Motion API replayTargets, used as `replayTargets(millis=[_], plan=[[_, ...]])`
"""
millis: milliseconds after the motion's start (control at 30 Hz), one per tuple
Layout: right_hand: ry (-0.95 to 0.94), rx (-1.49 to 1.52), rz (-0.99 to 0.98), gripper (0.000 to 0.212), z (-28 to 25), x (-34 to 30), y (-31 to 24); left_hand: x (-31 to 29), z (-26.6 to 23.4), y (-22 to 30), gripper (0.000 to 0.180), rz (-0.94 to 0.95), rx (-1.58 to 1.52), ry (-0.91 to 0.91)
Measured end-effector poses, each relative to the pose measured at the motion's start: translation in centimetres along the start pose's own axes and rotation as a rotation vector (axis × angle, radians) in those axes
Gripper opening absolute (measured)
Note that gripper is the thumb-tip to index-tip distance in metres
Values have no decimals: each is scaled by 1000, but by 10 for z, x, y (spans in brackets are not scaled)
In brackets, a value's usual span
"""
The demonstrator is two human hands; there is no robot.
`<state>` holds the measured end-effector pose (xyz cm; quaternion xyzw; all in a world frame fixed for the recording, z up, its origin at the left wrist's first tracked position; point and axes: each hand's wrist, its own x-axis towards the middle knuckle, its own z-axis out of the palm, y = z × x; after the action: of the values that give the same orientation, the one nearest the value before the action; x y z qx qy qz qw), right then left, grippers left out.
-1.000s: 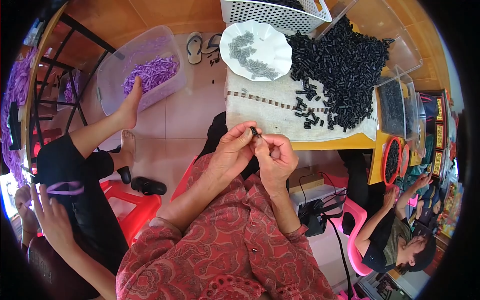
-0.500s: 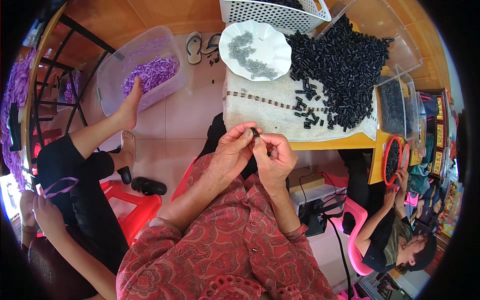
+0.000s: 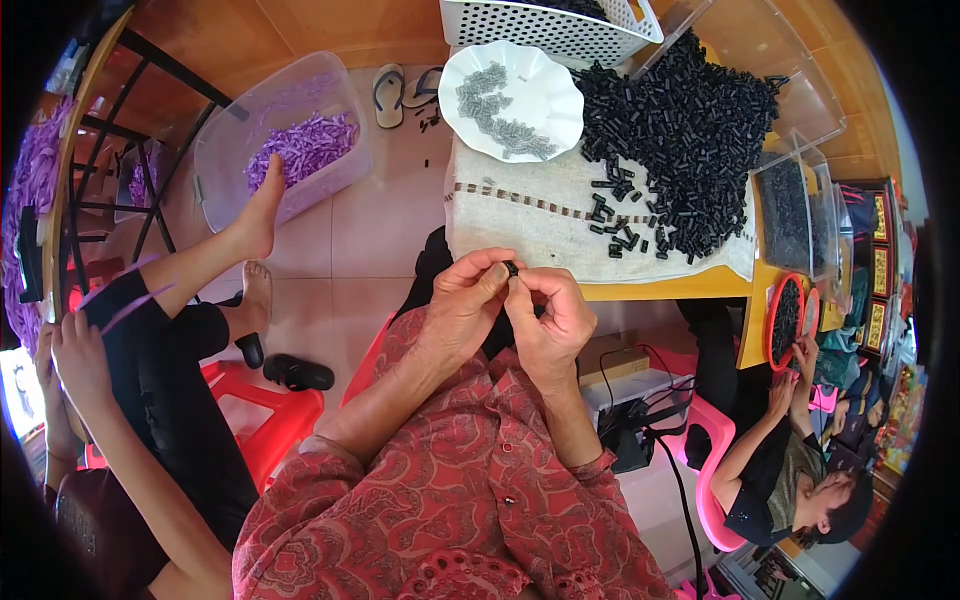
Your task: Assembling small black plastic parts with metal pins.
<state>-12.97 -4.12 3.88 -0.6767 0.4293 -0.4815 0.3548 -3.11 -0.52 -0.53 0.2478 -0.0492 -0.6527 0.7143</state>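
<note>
Just off the near edge of the cloth-covered table, a small black piece (image 3: pixel 512 268) is pinched between my two hands. My left hand (image 3: pixel 465 302) grips it with thumb and forefinger. My right hand (image 3: pixel 551 312) is closed against its other side, thumb and fingertips together. The piece is mostly hidden by the fingers. Beyond the hands, a large heap of short black tube-like pieces (image 3: pixel 680 130) covers the right of the cloth (image 3: pixel 530 235). A white scalloped plate (image 3: pixel 555 90) with small clear pieces (image 3: pixel 490 110) on it stands at the back left.
A white perforated basket (image 3: pixel 550 35) stands behind the plate, and a clear box (image 3: pixel 795 220) sits right of the heap. On the left, a person's leg (image 3: pixel 215 240) reaches toward a tub (image 3: pixel 225 160) of purple strips. Another person works at a red-rimmed round tray (image 3: pixel 784 322) on the right.
My hands have shifted very slightly, still pinching the black piece. On the left, the neighbouring person's hands have moved up with a purple strip.
</note>
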Motion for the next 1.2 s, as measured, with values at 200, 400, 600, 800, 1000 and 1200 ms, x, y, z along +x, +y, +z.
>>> replayTargets(millis=[200, 400, 600, 800, 1000, 1200], plan=[[-105, 37, 131, 11, -13, 0, -5, 2, -2, -1, 20, 30, -10, -55], [-146, -67, 4, 16, -18, 8, -12, 1, -1, 3, 21, 28, 30, -55], [-136, -74, -28, 19, -23, 9, -3, 1, 1, 7, 22, 0, 24, -90], [-158, -8, 11, 23, -22, 10, -3, 2, 0, 3, 23, -17, 0, -84], [-216, -6, -70, 38, -22, 16, 1, 2, 1, 4, 28, -12, 19, -66], [-318, -26, -144, 43, -24, 19, 5, 1, 5, 6, 35, -15, 10, -64]])
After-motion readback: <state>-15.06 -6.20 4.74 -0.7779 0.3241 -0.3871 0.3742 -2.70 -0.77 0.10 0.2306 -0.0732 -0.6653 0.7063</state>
